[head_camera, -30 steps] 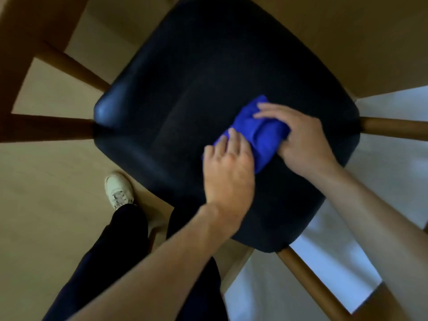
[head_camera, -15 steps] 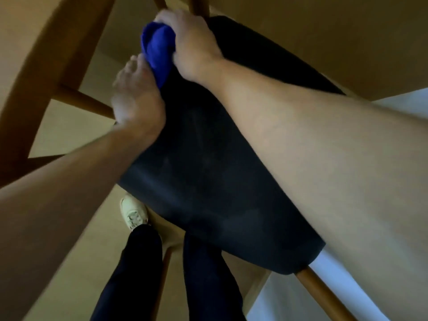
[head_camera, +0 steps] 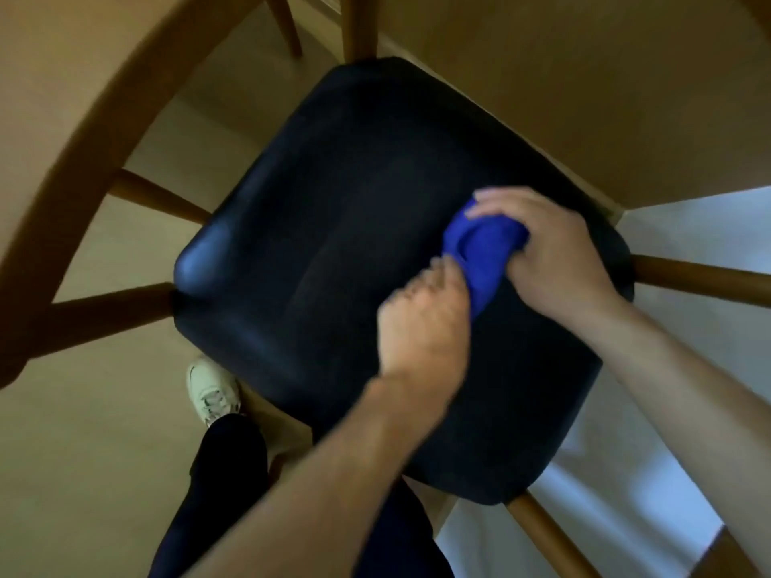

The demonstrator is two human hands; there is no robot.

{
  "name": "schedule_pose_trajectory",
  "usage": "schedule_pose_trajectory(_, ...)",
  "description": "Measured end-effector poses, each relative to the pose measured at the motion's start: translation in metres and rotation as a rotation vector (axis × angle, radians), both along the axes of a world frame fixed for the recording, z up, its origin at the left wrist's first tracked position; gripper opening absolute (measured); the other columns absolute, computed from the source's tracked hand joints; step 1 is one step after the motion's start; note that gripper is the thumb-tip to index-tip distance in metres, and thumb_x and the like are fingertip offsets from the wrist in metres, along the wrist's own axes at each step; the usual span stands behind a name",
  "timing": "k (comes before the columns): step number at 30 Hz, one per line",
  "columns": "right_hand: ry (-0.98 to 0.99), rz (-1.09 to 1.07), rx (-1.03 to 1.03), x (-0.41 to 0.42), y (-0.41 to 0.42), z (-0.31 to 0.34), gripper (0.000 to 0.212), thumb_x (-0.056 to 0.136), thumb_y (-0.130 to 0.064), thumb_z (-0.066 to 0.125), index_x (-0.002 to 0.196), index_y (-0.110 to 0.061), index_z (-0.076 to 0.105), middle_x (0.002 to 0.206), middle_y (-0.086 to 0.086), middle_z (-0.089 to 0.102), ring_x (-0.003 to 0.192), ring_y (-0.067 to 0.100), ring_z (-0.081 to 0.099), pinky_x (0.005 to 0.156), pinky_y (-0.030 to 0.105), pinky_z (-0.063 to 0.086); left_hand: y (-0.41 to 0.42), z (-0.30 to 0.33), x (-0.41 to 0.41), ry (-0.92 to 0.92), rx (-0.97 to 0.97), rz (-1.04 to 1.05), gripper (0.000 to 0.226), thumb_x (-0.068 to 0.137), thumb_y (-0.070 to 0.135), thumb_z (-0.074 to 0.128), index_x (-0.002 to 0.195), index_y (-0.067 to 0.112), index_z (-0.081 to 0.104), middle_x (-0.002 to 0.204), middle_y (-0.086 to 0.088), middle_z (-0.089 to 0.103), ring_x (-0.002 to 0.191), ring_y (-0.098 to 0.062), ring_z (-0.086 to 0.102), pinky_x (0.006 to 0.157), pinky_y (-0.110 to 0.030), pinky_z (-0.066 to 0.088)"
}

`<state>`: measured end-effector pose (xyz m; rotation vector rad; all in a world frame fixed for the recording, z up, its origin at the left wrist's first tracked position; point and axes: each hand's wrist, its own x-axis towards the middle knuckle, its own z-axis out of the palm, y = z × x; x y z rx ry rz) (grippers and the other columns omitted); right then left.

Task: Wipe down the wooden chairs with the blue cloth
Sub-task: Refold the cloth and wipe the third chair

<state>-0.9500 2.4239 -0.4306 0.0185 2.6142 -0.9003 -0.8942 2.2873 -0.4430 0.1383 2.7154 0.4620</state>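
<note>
Blue cloth (head_camera: 479, 252), bunched near the right edge of the chair's black seat (head_camera: 333, 244). Right hand (head_camera: 550, 252) grips it; left hand (head_camera: 421, 323), blurred, apparently pinches its near end with curled fingers.

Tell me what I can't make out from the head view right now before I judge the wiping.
- Blue cloth: partly covered by the right hand and left hand; its underside contact with the black seat is hidden.
- Left hand: motion-blurred, finger positions unclear.
- Curved wooden backrest: blurred and cut off by the left edge.
- Chair legs: cut off by the frame edges.
</note>
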Motion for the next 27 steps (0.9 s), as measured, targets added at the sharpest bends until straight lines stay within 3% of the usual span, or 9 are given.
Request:
schedule_pose_trajectory(2, 0.076, 0.079, -0.077, -0.046, -0.032, -0.005, 0.051, 0.075, 0.011, 0.052, 0.119, -0.010, 0.068, 0.128, 0.002, 0.063, 0.121, 0.013, 0.056, 0.112, 0.023, 0.035, -0.035, 0.001, -0.042, -0.003, -0.123, 0.046, 0.026, 0.091, 0.018, 0.054, 0.117, 0.018, 0.055, 0.100, -0.004, 0.067, 0.085, -0.025, 0.069, 0.058, -0.032, 0.042)
schedule_pose_trajectory(6, 0.209, 0.133, -0.106, -0.126, -0.092, -0.026, 0.052, 0.079, 0.006, 0.051, 0.122, -0.020, 0.064, 0.116, -0.012, 0.061, 0.106, -0.003, 0.051, 0.089, -0.003, 0.028, -0.088, -0.011, -0.117, 0.103, -0.170, 0.190, 0.036, 0.089, 0.014, 0.061, 0.122, 0.012, 0.050, 0.108, -0.014, 0.063, 0.094, -0.036, 0.063, 0.072, -0.042, 0.048)
schedule_pose_trajectory(9, 0.215, 0.077, -0.106, -0.135, -0.088, -0.038, 0.056, 0.079, 0.008, 0.051, 0.126, -0.019, 0.062, 0.116, -0.011, 0.060, 0.106, -0.002, 0.050, 0.086, -0.001, 0.030, -0.075, -0.019, -0.130, 0.182, -0.144, 0.270, 0.041, 0.088, 0.001, 0.055, 0.127, 0.010, 0.050, 0.121, -0.013, 0.059, 0.107, -0.031, 0.058, 0.086, -0.042, 0.046)
schedule_pose_trajectory(13, 0.185, 0.051, -0.110, -0.090, -0.022, -0.040, 0.052, 0.076, 0.009, 0.052, 0.124, -0.008, 0.063, 0.131, 0.004, 0.061, 0.123, 0.013, 0.053, 0.108, 0.015, 0.032, -0.012, -0.031, -0.088, 0.247, -0.113, 0.152, 0.050, 0.093, 0.005, 0.035, 0.143, 0.005, 0.039, 0.148, -0.014, 0.042, 0.136, -0.025, 0.041, 0.110, -0.033, 0.029)
schedule_pose_trajectory(17, 0.096, -0.126, -0.070, -0.023, 0.045, -0.024, 0.041, 0.081, 0.008, 0.057, 0.119, -0.005, 0.066, 0.129, 0.005, 0.063, 0.123, 0.012, 0.054, 0.110, 0.017, 0.034, 0.054, -0.023, -0.034, 0.229, 0.006, 0.029, 0.058, 0.089, 0.010, 0.021, 0.144, 0.007, 0.037, 0.148, -0.010, 0.043, 0.135, -0.022, 0.043, 0.107, -0.032, 0.035)
schedule_pose_trajectory(20, 0.012, -0.254, 0.037, 0.006, 0.067, -0.011, 0.044, 0.081, 0.009, 0.059, 0.117, -0.014, 0.068, 0.123, -0.006, 0.064, 0.118, 0.004, 0.056, 0.102, 0.004, 0.031, 0.070, -0.014, -0.021, 0.068, 0.110, -0.100, 0.047, 0.094, 0.009, 0.035, 0.142, 0.010, 0.039, 0.144, -0.007, 0.047, 0.130, -0.022, 0.047, 0.101, -0.032, 0.040)
schedule_pose_trajectory(22, 0.038, -0.271, 0.032, -0.011, 0.059, -0.008, 0.049, 0.079, 0.008, 0.058, 0.117, -0.022, 0.068, 0.111, -0.015, 0.063, 0.105, -0.009, 0.053, 0.091, -0.005, 0.029, 0.055, -0.006, -0.040, 0.126, 0.064, -0.099, 0.033, 0.094, 0.009, 0.040, 0.124, 0.019, 0.049, 0.121, -0.002, 0.060, 0.108, -0.021, 0.061, 0.080, -0.034, 0.048)
schedule_pose_trajectory(24, 0.126, -0.265, -0.040, -0.053, 0.033, -0.009, 0.051, 0.079, 0.007, 0.055, 0.119, -0.024, 0.067, 0.103, -0.019, 0.061, 0.098, -0.014, 0.050, 0.085, -0.006, 0.030, 0.029, -0.003, -0.084, 0.266, -0.030, -0.016, 0.026, 0.093, 0.009, 0.043, 0.116, 0.021, 0.051, 0.107, -0.002, 0.062, 0.093, -0.025, 0.064, 0.066, -0.037, 0.043)
schedule_pose_trajectory(27, 0.258, -0.243, -0.186, -0.131, -0.011, -0.021, 0.046, 0.084, 0.006, 0.053, 0.118, -0.024, 0.065, 0.098, -0.021, 0.059, 0.085, -0.013, 0.053, 0.082, -0.004, 0.033, -0.019, -0.007, -0.159, 0.289, -0.047, 0.099, 0.037, 0.090, 0.003, 0.052, 0.124, 0.016, 0.050, 0.111, -0.009, 0.062, 0.097, -0.031, 0.063, 0.076, -0.041, 0.049)
